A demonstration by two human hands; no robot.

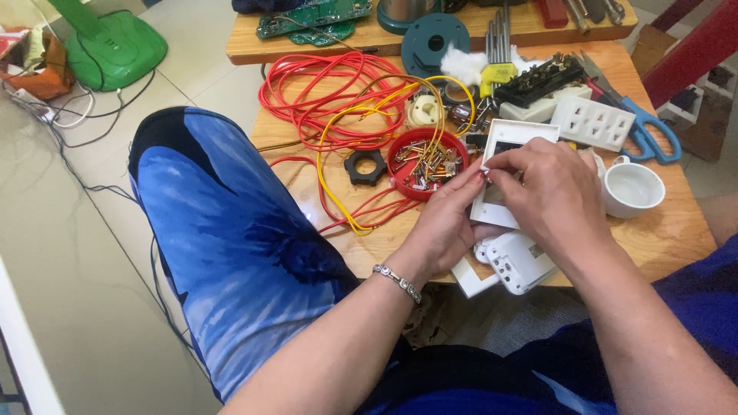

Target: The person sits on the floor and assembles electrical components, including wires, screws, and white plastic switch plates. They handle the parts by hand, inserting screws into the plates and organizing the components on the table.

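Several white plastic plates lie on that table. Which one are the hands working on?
The white square frame plate with the open window, pinched between left hand and right hand. The socket plate with slots lies untouched behind; another white cover lies below the hands.

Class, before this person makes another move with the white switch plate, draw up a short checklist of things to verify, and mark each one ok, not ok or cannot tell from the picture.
1. Both hands on the part: left hand and right hand both grip the white switch plate: ok.
2. Small parts contained: screws lie in the red lid: ok.
3. Work area free of tangles: red and yellow wires sprawl beside the hands: not ok.
4. Blue-handled scissors lying away from the hands: ok.
5. White cup close to the right hand, could be knocked: not ok.
6. What the fingers pinch: cannot tell.
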